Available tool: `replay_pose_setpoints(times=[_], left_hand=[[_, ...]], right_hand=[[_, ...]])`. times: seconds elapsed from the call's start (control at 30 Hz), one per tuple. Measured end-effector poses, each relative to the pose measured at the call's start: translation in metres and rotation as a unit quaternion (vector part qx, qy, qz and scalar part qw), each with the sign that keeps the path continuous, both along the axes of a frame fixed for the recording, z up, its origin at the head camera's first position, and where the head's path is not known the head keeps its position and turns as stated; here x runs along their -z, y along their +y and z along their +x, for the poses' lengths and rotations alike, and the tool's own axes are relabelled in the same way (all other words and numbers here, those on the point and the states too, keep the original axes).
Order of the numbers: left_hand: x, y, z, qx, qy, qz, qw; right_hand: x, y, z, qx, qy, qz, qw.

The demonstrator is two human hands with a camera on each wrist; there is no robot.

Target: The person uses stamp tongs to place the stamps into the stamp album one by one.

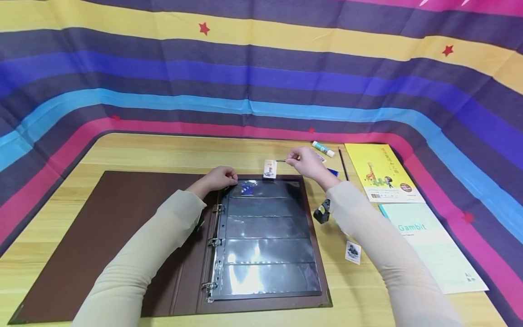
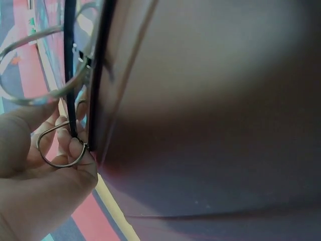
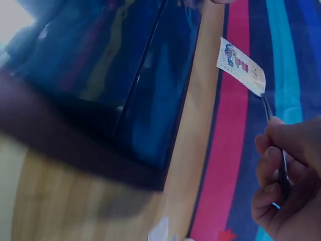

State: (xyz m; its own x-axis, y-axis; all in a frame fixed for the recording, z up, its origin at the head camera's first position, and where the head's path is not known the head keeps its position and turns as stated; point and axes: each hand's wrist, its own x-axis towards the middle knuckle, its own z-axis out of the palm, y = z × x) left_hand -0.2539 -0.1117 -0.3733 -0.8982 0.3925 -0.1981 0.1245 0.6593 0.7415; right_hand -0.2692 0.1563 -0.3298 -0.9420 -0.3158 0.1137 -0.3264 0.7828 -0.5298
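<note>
My right hand (image 1: 306, 162) holds a pair of tweezers (image 3: 282, 170), fingers curled round it. At its tip is a perforated stamp (image 3: 242, 66) with a small coloured picture, held up over the top edge of the black pocket page (image 1: 267, 227). At that page's upper left corner, my left hand (image 1: 218, 178) pinches the edge beside the top metal ring (image 2: 61, 145). A dark blue stamp (image 1: 247, 188) sits in the top pocket. The page lies in an open brown ring binder (image 1: 110, 236).
Right of the binder are a black object (image 1: 322, 212) and a loose stamp (image 1: 353, 252). Farther back lie a glue stick (image 1: 323, 149) and a pencil (image 1: 343, 164). A yellow book (image 1: 384, 173) and a Gambit notebook (image 1: 433, 250) line the right side; a striped cloth (image 1: 245, 72) hangs behind.
</note>
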Motion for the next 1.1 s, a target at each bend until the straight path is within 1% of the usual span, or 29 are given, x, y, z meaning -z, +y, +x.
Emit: replay_pose_setpoints(times=[0.07,0.17,0.3,0.43,0.73,0.9,1.1], left_hand=[[0.0,0.001,-0.001,0.001,0.001,0.0,1.0],[0.001,0.002,-0.002,0.001,0.0,0.0,1.0],[0.001,0.003,-0.001,-0.002,-0.002,-0.001,1.0],[0.001,0.003,-0.001,-0.004,-0.007,0.001,1.0],[0.0,0.001,0.0,-0.004,-0.011,0.004,0.9999],[0.0,0.001,0.0,-0.009,-0.019,0.005,0.9998],[0.002,0.0,-0.001,-0.015,-0.023,0.008,0.9996]], right_hand=[[0.004,-0.007,-0.005,-0.001,-0.002,-0.006,1.0],[0.011,-0.013,-0.01,-0.009,0.009,-0.017,1.0],[0.018,-0.017,-0.012,-0.028,0.017,-0.032,0.999],[0.023,-0.019,-0.011,-0.046,0.002,-0.035,0.998],[0.031,-0.019,-0.005,-0.085,-0.039,0.016,0.995],[0.03,-0.021,-0.002,-0.094,-0.066,0.039,0.993],[0.026,-0.022,-0.002,-0.099,-0.073,0.066,0.99]])
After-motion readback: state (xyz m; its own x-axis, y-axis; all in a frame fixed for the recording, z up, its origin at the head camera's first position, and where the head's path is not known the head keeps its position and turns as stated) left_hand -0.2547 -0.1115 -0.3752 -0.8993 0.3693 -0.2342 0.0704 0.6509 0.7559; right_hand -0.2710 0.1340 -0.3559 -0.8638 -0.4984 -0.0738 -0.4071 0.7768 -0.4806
